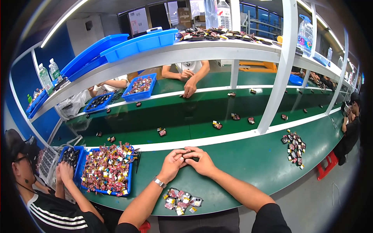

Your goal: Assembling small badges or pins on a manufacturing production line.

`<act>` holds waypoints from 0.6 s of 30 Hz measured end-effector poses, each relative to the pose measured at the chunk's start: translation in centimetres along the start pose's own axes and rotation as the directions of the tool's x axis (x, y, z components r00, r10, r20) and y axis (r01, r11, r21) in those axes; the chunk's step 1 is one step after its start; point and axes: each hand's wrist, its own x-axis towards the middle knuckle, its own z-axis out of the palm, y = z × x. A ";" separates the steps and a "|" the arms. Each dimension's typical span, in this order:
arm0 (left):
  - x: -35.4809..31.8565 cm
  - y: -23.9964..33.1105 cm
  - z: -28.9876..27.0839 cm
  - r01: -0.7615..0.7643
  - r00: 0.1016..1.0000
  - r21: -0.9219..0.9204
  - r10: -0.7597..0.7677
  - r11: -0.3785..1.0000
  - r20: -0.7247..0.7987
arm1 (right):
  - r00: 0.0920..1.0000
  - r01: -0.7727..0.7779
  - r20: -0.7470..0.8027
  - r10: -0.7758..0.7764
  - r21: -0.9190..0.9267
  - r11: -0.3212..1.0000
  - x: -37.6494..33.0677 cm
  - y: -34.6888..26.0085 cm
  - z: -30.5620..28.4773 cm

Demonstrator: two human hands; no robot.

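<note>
My left hand (171, 166), with a metal-banded watch (159, 181) on its wrist, and my right hand (203, 163) meet over the green table (229, 171). Between their curled fingers is a small black part (189, 157), mostly covered, so its exact kind does not show. Close to my body, below the hands, lies a loose cluster of small assemblies (181, 201) with clear or black casings, red wiring and yellow-and-white tags. Left of my hands stands a blue tray (131, 182) heaped with similar red-and-yellow pieces (105, 167).
Another cluster of assemblies (295, 149) lies to the right. Single units (217, 125) are spread along the green belt (186, 112) beyond a white rail (155, 146). A white post (278, 73) rises ahead. A co-worker (50, 202) sits at left; another's hands (190, 83) work across the belt.
</note>
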 end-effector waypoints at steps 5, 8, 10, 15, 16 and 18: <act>0.1 -0.1 0.5 -0.011 1.000 -0.071 0.011 0.997 0.001 | 0.991 0.088 -0.082 -0.107 -0.209 0.974 0.1 -1.0 -0.9; 0.1 -0.4 0.1 -0.013 1.000 -0.051 0.013 0.999 0.001 | 0.990 0.095 -0.085 -0.109 -0.158 0.983 0.1 -0.9 -0.6; -0.1 -0.5 0.0 -0.026 1.000 -0.088 0.027 0.996 0.009 | 0.995 0.067 -0.061 -0.074 -0.107 0.992 -0.1 -0.8 -0.4; 0.0 -0.5 0.3 -0.047 0.999 -0.063 0.046 0.997 -0.015 | 0.995 0.081 -0.053 -0.089 -0.148 0.986 -0.4 -1.1 -0.3; 0.1 -0.3 0.3 -0.028 1.000 -0.055 0.028 0.998 -0.012 | 0.997 0.058 -0.043 -0.067 -0.196 0.979 -0.3 -1.1 -0.4; 0.2 -0.2 0.4 -0.024 1.000 -0.053 0.023 0.998 -0.016 | 0.986 0.122 -0.084 -0.146 -0.245 0.962 0.0 -1.4 -0.5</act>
